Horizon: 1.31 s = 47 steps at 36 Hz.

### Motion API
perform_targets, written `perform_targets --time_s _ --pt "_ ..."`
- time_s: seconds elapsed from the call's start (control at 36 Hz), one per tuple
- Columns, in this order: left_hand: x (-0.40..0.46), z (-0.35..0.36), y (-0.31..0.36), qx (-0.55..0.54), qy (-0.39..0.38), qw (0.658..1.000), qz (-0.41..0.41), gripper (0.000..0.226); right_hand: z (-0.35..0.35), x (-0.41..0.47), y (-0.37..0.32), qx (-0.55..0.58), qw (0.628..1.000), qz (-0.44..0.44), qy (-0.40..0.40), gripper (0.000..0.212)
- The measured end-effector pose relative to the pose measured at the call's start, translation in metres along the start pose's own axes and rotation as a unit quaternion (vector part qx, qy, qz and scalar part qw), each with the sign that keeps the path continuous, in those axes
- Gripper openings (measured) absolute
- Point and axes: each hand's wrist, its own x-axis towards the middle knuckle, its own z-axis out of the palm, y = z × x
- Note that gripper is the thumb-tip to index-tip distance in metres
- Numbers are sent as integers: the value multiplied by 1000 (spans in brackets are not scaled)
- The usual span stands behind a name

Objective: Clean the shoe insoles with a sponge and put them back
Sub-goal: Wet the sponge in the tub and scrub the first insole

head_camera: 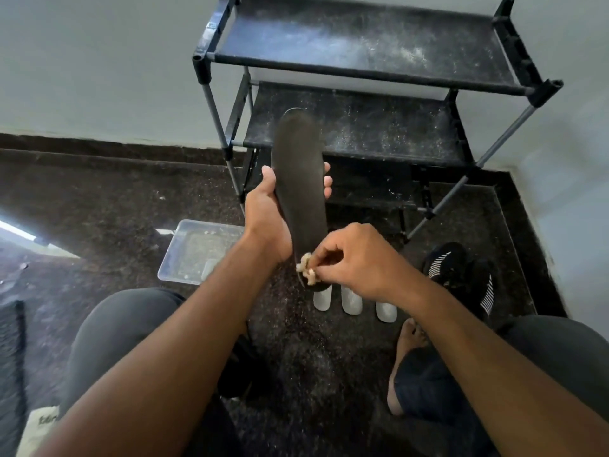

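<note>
A long dark insole (298, 179) is held up in front of me, toe end pointing away. My left hand (267, 212) grips it from underneath, thumb on its left edge and fingertips showing past its right edge. My right hand (356, 258) pinches a small crumpled pale sponge (306, 268) against the insole's near heel end. Three white insoles (351, 301) lie side by side on the dark floor just below my hands, their far ends hidden. A black shoe with white stripes (461, 275) sits on the floor to the right.
A black dusty shoe rack (362, 61) stands against the wall ahead. A clear plastic tub (197, 252) sits on the floor to the left. My knees and a bare foot (408, 344) fill the bottom of the view. A white bag (39, 427) lies at bottom left.
</note>
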Motion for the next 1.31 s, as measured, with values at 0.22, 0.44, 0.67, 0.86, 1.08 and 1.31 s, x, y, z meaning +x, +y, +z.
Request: perform_targets --time_s 0.22,0.44,0.67,0.86,1.08,1.31 --pt "1 -4 5 -12 3 1000 24 78 -35 -10 9 10 999 -7 52 6" --pt "3 -2 -2 -5 -12 1000 -4 78 4 6 6 -14 996 -50 74 9" --pt "3 -7 3 3 -5 1000 20 76 -26 -5 8 -42 994 31 -97 7" --pt "6 -4 -1 -4 -18 1000 6 79 -13 4 5 91 985 -41 142 13" --pt "3 -7 4 -7 -2 1000 13 77 -11 -3 5 -46 989 22 -139 8" --pt "4 -2 0 -9 -22 1000 -4 79 -26 1 9 124 978 -45 160 10"
